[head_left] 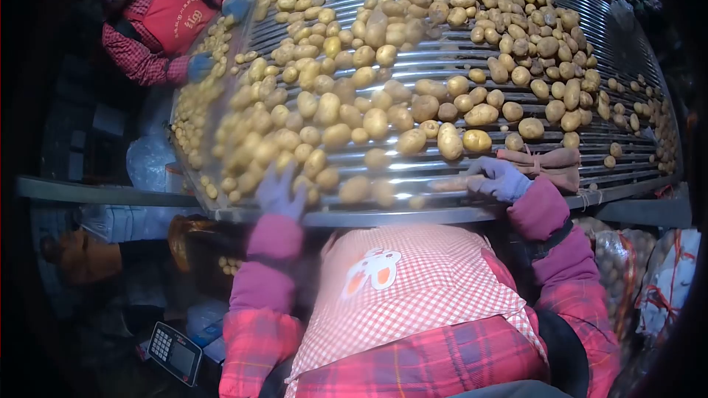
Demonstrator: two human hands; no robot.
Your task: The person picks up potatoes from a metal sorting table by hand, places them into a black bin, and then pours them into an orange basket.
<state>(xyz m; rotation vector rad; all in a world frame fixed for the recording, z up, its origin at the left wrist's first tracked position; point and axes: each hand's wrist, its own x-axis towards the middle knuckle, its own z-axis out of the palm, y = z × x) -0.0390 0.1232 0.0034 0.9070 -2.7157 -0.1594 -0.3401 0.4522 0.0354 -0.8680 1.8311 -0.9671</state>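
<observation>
Many potatoes lie over a metal slatted table. My left hand, in a purple glove, is over the potatoes near the front edge, its fingers apart and slightly blurred. In a matching glove, my right hand has its fingers wrapped round a pale brownish, elongated thing at the front edge, which I cannot make out. Just right of it lies a tied pinkish-brown cloth bundle. Small potatoes are gathered along the left side.
Across the table at the upper left, a person in a red apron has blue-gloved hands at the potatoes. A metal rail runs along the front. A keypad device is at the lower left, and filled sacks stand at the right.
</observation>
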